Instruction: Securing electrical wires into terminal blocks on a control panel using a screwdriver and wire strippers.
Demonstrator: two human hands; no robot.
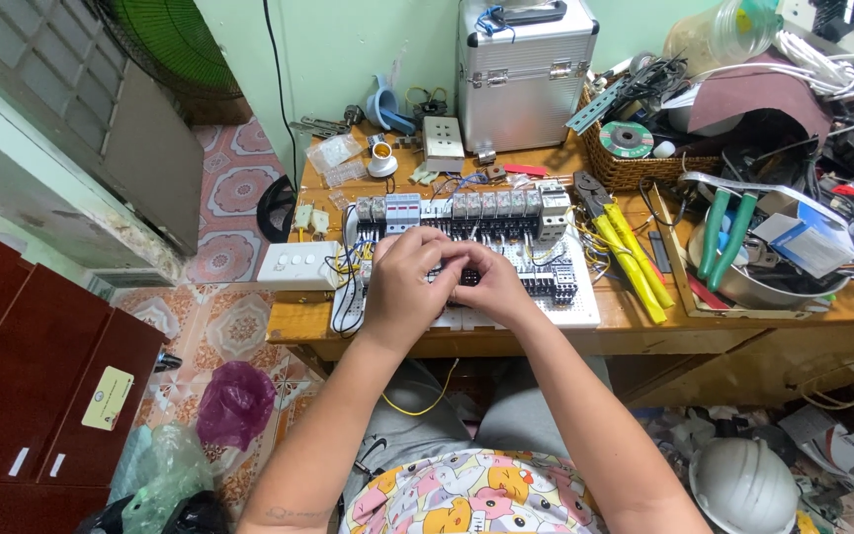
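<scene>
On white panel point(575, 307): left hand point(405, 277), right hand point(494, 282) both pinching black terminal strip point(469, 276), long axis left-right.

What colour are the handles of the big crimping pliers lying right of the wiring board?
Yellow handles, seen clearly in the head view.

A white perforated plastic panel point(575, 309) carries a row of grey rectangular breakers point(491, 205) and black terminal blocks point(554, 280) on the brown wooden surface point(644, 331). Long yellow-handled crimping pliers point(630, 255) lie beside green-handled pliers point(725, 232). The ribbed metal case point(513, 74) is silver. A crumpled purple plastic bag point(237, 400) rests on the floor tiles point(234, 326), patterned with pink-and-cream flowers. The round hard hat point(743, 485) is grey.
</scene>
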